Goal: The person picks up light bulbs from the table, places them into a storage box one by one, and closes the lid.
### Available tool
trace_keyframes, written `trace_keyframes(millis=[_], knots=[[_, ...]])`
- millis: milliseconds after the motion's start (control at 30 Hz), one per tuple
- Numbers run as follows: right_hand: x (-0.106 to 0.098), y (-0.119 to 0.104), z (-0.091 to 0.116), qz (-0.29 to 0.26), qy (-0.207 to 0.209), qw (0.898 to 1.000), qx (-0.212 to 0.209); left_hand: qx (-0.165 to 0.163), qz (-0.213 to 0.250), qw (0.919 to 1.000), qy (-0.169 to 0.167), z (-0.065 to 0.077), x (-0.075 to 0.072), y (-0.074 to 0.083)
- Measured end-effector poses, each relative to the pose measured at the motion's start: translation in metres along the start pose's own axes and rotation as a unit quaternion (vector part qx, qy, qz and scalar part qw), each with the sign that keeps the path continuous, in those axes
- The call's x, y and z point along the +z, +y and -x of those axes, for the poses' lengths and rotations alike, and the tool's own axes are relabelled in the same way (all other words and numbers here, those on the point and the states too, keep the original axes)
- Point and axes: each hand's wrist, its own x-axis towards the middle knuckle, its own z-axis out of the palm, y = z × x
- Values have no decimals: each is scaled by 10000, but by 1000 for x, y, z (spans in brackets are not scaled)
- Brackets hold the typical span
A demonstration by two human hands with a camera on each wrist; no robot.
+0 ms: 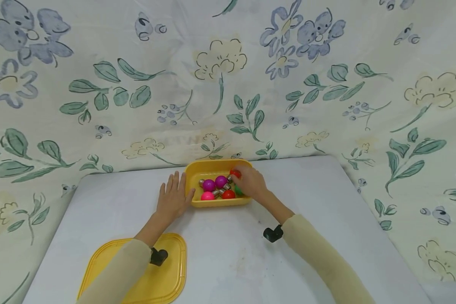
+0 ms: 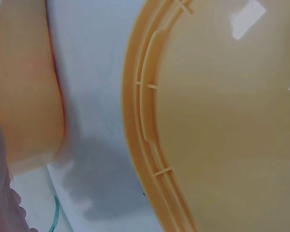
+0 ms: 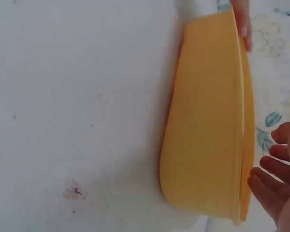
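A yellow plastic tub stands at the table's far edge with several small coloured light bulbs inside. Purple bulbs lie in the middle, a pink bulb and a red bulb near the front wall, and a green bulb at the right. My left hand rests against the tub's left end, fingers straight. Over the right end, my right hand pinches another red bulb, its metal base pointing down-left. In the right wrist view, this hand's fingers bend beside the rim and the bulb is hidden.
A yellow lid with a raised rim lies on the white table at the front left, beneath my left forearm. Flowered cloth hangs behind the table and around its sides.
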Motion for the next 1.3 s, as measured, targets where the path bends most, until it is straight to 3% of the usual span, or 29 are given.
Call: trace_keyframes(millis=[600, 867, 1067, 1200, 1300], knots=[[-11, -24, 55, -878, 161, 9934, -717, -50, -53, 9999, -74, -1, -3, 0], [0, -32, 76, -1259, 152, 9861, -1070, -28, 258, 9996, -103, 3, -8, -1], [10, -40, 90, -1508, -143, 9834, -998, 455, 502, 9976, 160, 20, -19, -12], [14, -45, 97, -1722, -361, 9805, -880, 855, 773, 9930, 276, 38, -27, -20], [18, -49, 102, -1834, -451, 9782, -859, 952, 990, 9902, 268, 55, -32, -25]])
